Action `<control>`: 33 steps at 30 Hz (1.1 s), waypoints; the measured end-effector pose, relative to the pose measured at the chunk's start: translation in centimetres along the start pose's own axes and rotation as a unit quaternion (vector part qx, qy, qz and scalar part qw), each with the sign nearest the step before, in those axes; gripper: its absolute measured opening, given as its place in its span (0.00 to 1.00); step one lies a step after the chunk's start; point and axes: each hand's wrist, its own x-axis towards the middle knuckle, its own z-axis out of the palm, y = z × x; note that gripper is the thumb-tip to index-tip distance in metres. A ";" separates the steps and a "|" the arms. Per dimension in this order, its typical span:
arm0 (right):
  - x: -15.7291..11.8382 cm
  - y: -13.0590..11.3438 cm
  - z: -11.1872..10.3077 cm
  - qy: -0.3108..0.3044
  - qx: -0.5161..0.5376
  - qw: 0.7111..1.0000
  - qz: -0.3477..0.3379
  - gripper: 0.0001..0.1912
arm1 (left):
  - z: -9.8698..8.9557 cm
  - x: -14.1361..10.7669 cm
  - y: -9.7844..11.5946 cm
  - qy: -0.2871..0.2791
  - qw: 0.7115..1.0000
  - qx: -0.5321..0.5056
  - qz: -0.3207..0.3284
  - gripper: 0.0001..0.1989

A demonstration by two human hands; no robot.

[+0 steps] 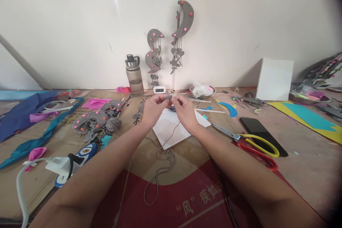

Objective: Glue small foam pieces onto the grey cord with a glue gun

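Note:
My left hand [154,109] and my right hand [185,111] meet above a white board [163,128], fingertips pinched together. Between them is a small grey piece [169,97], mostly hidden by the fingers; its shape cannot be made out. A strand of grey yarn [157,176] runs down from near my right hand, across the board, and lies in loose loops on the cardboard. Under the hands, a small dark bit shows at the board's far edge.
Scissors [237,136] and a black phone [263,135] lie right. Left are grey moon ornaments [98,119] and a power strip [87,153]. Behind stand a water bottle [135,78], small timer [159,89] and bowl [202,91]. Moon hangings [188,17] hang against the white wall.

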 end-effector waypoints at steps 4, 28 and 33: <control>0.0 0.0 0.0 -0.001 -0.011 1.000 0.000 0.12 | 0.0 -0.1 -0.1 0.001 1.000 -0.009 0.001 0.10; -0.4 0.3 0.5 0.026 -0.006 1.000 0.002 0.04 | -0.3 0.4 -0.7 0.026 0.999 0.031 -0.017 0.09; -0.3 0.1 0.8 0.017 0.024 0.999 0.042 0.06 | 0.1 0.1 -0.4 0.043 0.998 0.033 -0.028 0.09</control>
